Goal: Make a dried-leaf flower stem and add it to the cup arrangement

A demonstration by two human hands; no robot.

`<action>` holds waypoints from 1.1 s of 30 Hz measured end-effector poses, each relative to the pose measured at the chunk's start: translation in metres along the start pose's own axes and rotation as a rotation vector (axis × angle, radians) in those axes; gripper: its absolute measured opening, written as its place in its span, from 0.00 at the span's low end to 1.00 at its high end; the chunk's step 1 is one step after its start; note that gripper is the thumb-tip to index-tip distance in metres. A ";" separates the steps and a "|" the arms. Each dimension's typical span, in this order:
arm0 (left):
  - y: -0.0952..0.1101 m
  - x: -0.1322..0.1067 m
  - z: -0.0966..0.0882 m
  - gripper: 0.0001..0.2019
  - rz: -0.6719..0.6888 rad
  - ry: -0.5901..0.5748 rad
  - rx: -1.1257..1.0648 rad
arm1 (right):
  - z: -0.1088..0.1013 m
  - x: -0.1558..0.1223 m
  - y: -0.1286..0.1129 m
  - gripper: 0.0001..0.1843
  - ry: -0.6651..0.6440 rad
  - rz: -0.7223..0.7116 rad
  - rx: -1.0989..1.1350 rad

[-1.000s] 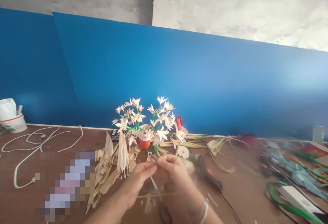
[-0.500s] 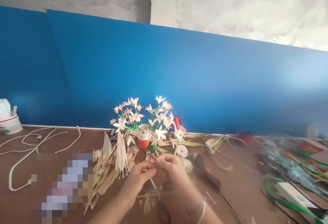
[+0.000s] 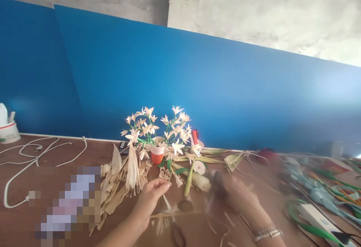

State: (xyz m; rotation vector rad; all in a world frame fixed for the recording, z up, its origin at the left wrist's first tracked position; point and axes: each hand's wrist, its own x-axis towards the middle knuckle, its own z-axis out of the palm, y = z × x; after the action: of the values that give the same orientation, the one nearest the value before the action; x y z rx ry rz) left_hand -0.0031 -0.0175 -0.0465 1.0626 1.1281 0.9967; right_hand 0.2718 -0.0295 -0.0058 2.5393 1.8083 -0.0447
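Observation:
My left hand (image 3: 154, 194) is closed in a pinch at the middle of the table, thumb against the fingers; whatever sits between the tips is too small to make out. Just beyond them is a small pale husk flower (image 3: 164, 173). My right hand (image 3: 241, 194), smeared by motion, is around a dark corded tool that looks like a glue gun (image 3: 219, 186). Behind the hands, a red and white paper cup (image 3: 157, 154) holds green stems with cream husk flowers (image 3: 146, 128). Scissors (image 3: 178, 235) with dark handles lie below, between my forearms.
Dried corn husks (image 3: 113, 198) lie left of the cup. A green husk piece (image 3: 188, 181) and a white tape roll (image 3: 199, 168) sit right of it. White cables (image 3: 36, 160) spread at left; a power strip (image 3: 318, 218) and blue ribbon (image 3: 324, 190) are at right. A blue panel (image 3: 180, 77) stands behind.
My right hand has left my left hand's fingertips and moved right to the dark tool. The green husk piece and scissors now show more fully. My left hand stays pinched in nearly the same place.

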 end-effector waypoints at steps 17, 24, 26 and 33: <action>-0.001 0.004 0.002 0.12 0.112 0.119 0.140 | 0.035 -0.006 -0.005 0.14 0.088 -0.409 0.823; 0.003 0.005 -0.002 0.11 0.172 0.182 0.146 | 0.029 -0.026 -0.069 0.08 0.037 -0.675 0.812; 0.004 0.006 -0.003 0.11 0.137 0.206 0.103 | 0.026 -0.021 -0.060 0.05 0.070 -0.603 0.642; 0.002 0.009 -0.004 0.12 0.061 0.228 0.031 | 0.040 -0.017 -0.043 0.05 0.144 -0.511 0.681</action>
State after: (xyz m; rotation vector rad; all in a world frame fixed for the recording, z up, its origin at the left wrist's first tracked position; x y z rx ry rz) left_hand -0.0054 -0.0075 -0.0465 1.0318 1.3055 1.1743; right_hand 0.2250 -0.0331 -0.0455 2.3674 2.8536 -0.5935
